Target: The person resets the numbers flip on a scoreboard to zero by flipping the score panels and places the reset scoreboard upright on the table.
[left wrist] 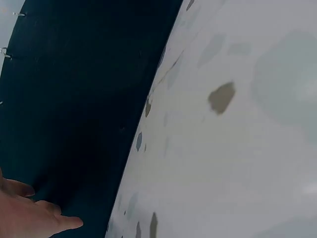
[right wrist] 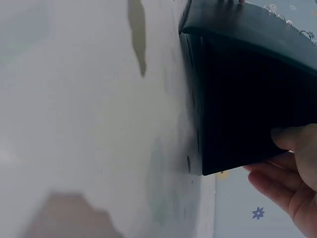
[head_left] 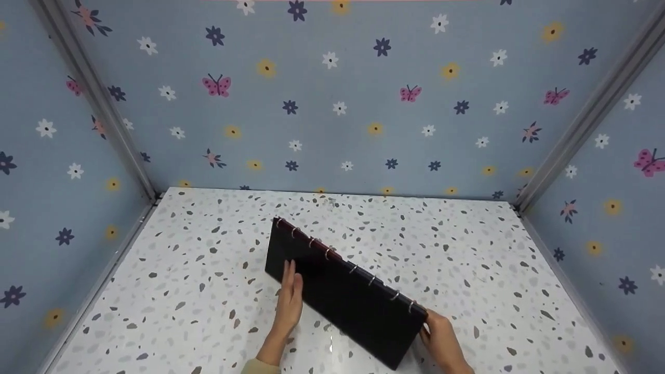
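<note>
A long black ring-bound stand (head_left: 353,301), like a desk calendar's tent-shaped cover, is propped on its lower edge, slanting from back left to front right. Silver rings (head_left: 371,280) line its top edge, where thin dark red and dark blue strips show. My left hand (head_left: 290,304) has its fingers straight against the near black face, left of the middle. At the right end, my right hand (head_left: 442,337) pinches the far panel (right wrist: 252,99) between thumb and fingers. In the right wrist view, the two panels stand apart at the bottom and meet near the rings.
A white speckled tabletop (head_left: 197,291) lies under the stand. Blue flowered panels rise behind (head_left: 353,135) and at both sides, joined by grey metal posts (head_left: 587,114) at the corners.
</note>
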Motion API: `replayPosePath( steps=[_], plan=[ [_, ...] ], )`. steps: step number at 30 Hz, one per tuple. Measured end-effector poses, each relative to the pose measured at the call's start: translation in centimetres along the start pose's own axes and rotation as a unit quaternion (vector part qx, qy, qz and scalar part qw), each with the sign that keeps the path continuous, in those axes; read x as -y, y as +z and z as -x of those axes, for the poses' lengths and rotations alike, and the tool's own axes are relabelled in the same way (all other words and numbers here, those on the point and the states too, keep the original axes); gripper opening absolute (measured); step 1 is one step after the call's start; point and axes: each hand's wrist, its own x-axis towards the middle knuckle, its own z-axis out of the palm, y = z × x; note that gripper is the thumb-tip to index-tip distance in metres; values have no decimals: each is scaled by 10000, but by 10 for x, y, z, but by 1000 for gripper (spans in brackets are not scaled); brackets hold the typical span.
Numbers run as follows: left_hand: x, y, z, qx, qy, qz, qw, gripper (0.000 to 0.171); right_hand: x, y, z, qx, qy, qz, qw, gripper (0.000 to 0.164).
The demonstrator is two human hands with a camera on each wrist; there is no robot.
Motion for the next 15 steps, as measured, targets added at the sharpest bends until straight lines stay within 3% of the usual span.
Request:
replayPosePath(
  steps=[7, 15],
  plan=[
    [-1, 3, -33, 495, -12, -233, 9985, 61, 23, -2, 8, -282, -224, 476, 9982, 24],
    [-4, 14, -77, 1135, -67, -474, 9924, 61, 54, 3, 13, 270, -208, 826, 9960, 24]
  ],
)
